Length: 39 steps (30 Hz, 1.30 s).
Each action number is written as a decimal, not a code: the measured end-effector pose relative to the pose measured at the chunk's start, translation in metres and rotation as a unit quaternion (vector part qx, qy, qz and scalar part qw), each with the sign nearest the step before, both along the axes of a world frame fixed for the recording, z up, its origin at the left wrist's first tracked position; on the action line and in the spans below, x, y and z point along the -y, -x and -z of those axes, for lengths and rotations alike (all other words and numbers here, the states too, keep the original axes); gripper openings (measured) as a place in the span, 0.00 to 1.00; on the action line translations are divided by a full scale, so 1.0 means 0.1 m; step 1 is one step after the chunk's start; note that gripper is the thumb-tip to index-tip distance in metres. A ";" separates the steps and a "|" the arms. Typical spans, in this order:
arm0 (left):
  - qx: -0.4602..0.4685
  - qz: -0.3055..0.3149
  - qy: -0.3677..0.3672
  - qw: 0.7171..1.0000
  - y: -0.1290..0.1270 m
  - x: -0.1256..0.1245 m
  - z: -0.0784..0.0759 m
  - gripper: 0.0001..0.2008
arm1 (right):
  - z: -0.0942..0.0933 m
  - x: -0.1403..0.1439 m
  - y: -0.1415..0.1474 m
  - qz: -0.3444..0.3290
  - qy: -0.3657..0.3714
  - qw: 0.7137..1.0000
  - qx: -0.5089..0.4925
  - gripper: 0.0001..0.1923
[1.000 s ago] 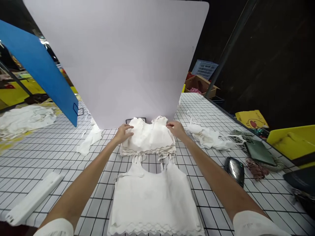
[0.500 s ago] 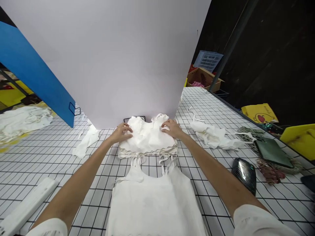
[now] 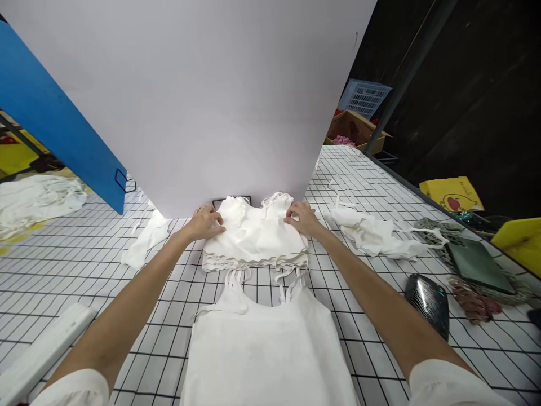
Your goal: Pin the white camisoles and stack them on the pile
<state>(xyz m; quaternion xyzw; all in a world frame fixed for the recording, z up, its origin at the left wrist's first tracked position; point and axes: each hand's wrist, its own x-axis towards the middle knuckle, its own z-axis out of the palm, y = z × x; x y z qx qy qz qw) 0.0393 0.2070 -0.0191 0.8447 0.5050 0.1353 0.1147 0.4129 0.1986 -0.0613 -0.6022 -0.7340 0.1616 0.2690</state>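
A stack of folded white camisole tops (image 3: 255,241) lies on the gridded white table (image 3: 84,270), just in front of a large white board (image 3: 203,96). My left hand (image 3: 204,221) rests flat on the stack's left edge, fingers spread. At the stack's right edge my right hand (image 3: 302,217) presses with its fingers on the cloth. Nearer to me another white camisole (image 3: 266,349) lies spread flat, its thin straps reaching up to the stack.
A blue board (image 3: 54,124) leans at the left. Loose white garments lie at left (image 3: 146,239), far left (image 3: 34,197) and right (image 3: 372,234). A white bar (image 3: 42,352) lies at near left. A dark shiny object (image 3: 426,296), a green pouch (image 3: 475,262) and yellow things (image 3: 452,194) sit at right.
Both hands have slid slightly outward to the edges of the folded stack. The view has shifted a little forward and to the left.
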 end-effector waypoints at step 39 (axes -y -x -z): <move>0.237 -0.256 0.023 0.937 -0.05 0.15 0.20 0.20 | 0.01 0.39 -0.22 0.171 -0.011 0.985 -0.019 0.19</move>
